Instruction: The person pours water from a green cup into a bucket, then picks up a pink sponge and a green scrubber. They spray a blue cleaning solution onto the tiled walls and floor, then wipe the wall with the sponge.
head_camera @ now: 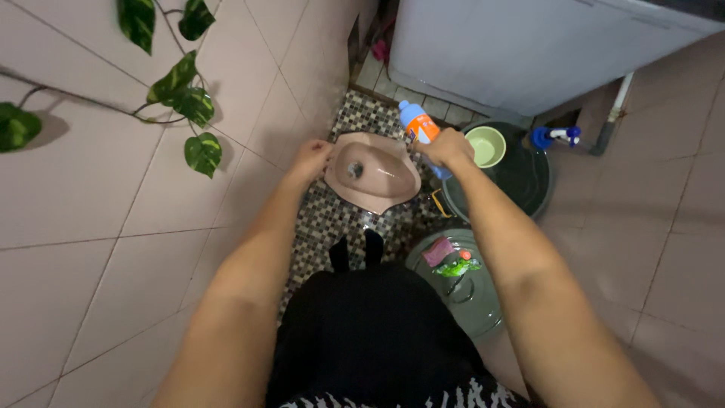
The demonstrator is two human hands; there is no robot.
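My right hand (447,146) grips a blue and orange plastic bottle (418,123), held up above the right edge of a pink squat toilet pan (374,170). My left hand (310,159) is raised over the pan's left edge with its fingers curled in, and nothing shows in it. The pan is set in a floor of small mosaic tiles (325,219). My feet in dark footwear (355,249) stand just in front of the pan.
A dark green bucket (525,177) with a light green dipper (486,145) stands to the right, under a blue tap (551,136). A round lid (461,291) carries a pink cloth and a green brush. A leafy vine (185,98) hangs on the left tiled wall. A white appliance (529,45) stands behind.
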